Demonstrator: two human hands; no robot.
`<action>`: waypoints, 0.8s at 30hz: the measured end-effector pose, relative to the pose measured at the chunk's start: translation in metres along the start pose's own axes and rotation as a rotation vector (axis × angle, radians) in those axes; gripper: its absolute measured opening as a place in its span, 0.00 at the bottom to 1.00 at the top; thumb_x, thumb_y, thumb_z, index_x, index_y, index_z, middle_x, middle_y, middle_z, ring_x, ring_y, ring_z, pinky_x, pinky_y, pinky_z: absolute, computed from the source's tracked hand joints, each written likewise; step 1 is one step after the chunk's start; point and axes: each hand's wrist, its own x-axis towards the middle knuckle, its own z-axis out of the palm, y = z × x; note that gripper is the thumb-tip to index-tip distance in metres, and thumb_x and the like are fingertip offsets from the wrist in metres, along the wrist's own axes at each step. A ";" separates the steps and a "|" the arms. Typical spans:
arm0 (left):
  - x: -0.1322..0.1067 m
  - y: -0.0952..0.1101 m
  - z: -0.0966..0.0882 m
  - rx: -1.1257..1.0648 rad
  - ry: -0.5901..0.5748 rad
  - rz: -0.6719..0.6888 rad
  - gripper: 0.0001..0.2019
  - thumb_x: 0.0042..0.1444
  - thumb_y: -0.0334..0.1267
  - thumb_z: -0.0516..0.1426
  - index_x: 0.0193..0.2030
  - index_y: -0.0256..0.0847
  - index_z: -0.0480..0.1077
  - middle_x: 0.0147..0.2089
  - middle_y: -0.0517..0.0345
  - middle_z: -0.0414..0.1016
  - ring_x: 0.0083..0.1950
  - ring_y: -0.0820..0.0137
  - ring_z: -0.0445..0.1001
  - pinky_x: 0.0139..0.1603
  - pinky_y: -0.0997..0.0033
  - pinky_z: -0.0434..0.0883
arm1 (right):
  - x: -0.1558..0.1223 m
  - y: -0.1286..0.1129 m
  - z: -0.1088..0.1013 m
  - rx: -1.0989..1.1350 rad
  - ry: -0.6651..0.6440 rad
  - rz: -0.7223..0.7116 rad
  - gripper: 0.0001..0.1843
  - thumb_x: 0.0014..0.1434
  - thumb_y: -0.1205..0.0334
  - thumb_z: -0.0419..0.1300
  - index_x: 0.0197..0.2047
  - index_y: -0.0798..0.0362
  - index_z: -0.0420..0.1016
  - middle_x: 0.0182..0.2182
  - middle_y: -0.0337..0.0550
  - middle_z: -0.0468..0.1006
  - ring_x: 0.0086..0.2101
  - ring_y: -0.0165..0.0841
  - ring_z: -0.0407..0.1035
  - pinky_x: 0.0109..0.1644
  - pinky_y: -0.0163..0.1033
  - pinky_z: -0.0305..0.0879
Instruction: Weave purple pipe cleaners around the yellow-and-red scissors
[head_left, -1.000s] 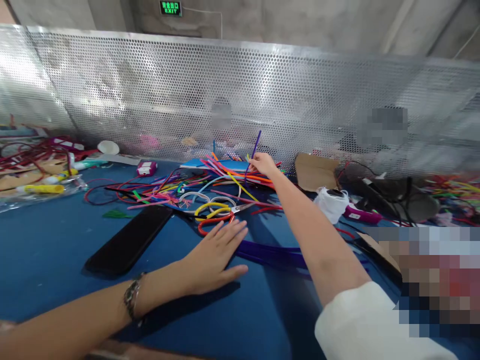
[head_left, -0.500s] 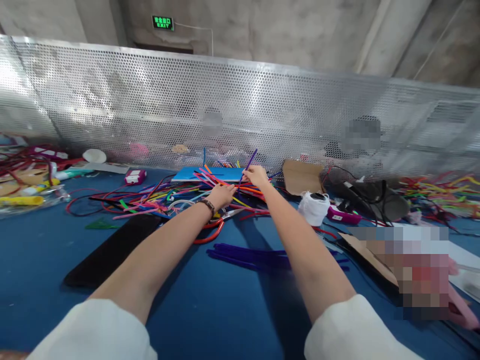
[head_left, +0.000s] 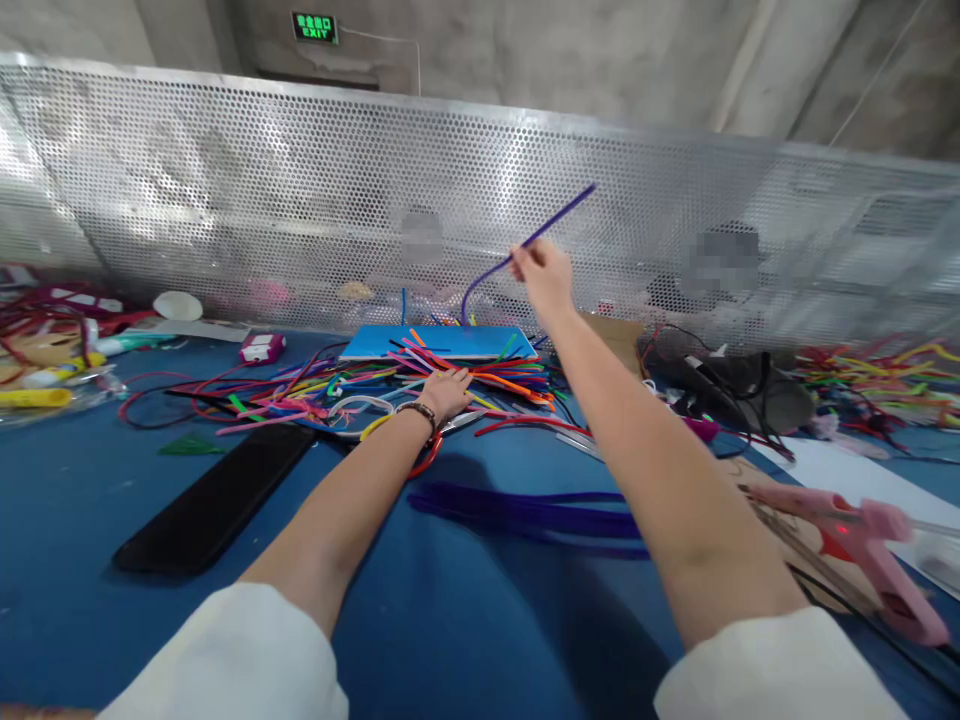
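My right hand [head_left: 541, 275] is raised in front of the perforated screen, its fingers pinched on a purple pipe cleaner [head_left: 564, 212]. The pipe cleaner slants up to the right, and its lower end bends down toward the pile. My left hand [head_left: 448, 392] lies flat, fingers stretched, on a heap of multicoloured pipe cleaners [head_left: 517, 380]. Behind the heap is a blue flat box or board [head_left: 442, 341]. Nearer me on the blue table, a bundle of purple pipe cleaners [head_left: 517, 515] lies sideways. Red-handled scissors [head_left: 429, 460] are partly covered by my left wrist.
A black oblong case [head_left: 217, 500] lies at left. A pink glue gun [head_left: 862, 540] rests at right near white paper [head_left: 817, 465]. The perforated metal screen [head_left: 300, 200] stands along the back. More pipe cleaners [head_left: 877, 390] are heaped at far right.
My right hand has risen up and to the right, drawing the purple pipe cleaner out of the heap. My left hand has stayed on the heap. The view has shifted slightly.
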 end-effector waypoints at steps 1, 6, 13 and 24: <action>0.001 0.000 -0.001 -0.019 -0.007 0.002 0.16 0.60 0.40 0.53 0.53 0.37 0.63 0.53 0.49 0.65 0.49 0.63 0.69 0.48 0.56 0.69 | 0.004 -0.005 -0.011 -0.004 0.038 -0.022 0.10 0.61 0.64 0.49 0.31 0.54 0.69 0.27 0.37 0.72 0.30 0.26 0.68 0.37 0.34 0.64; 0.006 -0.012 -0.017 -0.143 -0.059 0.063 0.15 0.60 0.40 0.53 0.52 0.37 0.64 0.52 0.50 0.66 0.49 0.64 0.69 0.47 0.56 0.69 | -0.022 -0.035 -0.071 -0.216 -0.100 -0.361 0.10 0.60 0.68 0.48 0.30 0.52 0.68 0.23 0.35 0.72 0.27 0.26 0.67 0.36 0.34 0.63; -0.030 -0.032 -0.060 -0.374 -0.053 0.178 0.23 0.66 0.34 0.32 0.55 0.35 0.62 0.51 0.51 0.69 0.48 0.70 0.71 0.48 0.70 0.68 | -0.142 -0.018 -0.097 -0.609 -0.645 -0.437 0.14 0.60 0.64 0.47 0.35 0.53 0.74 0.36 0.46 0.79 0.37 0.37 0.72 0.41 0.39 0.63; -0.118 0.014 -0.037 -0.245 -0.139 0.363 0.15 0.59 0.35 0.50 0.53 0.39 0.66 0.54 0.49 0.67 0.52 0.64 0.68 0.52 0.67 0.64 | -0.208 0.019 -0.064 -0.503 -0.890 -0.225 0.15 0.61 0.65 0.46 0.36 0.51 0.75 0.33 0.45 0.78 0.33 0.35 0.71 0.35 0.35 0.62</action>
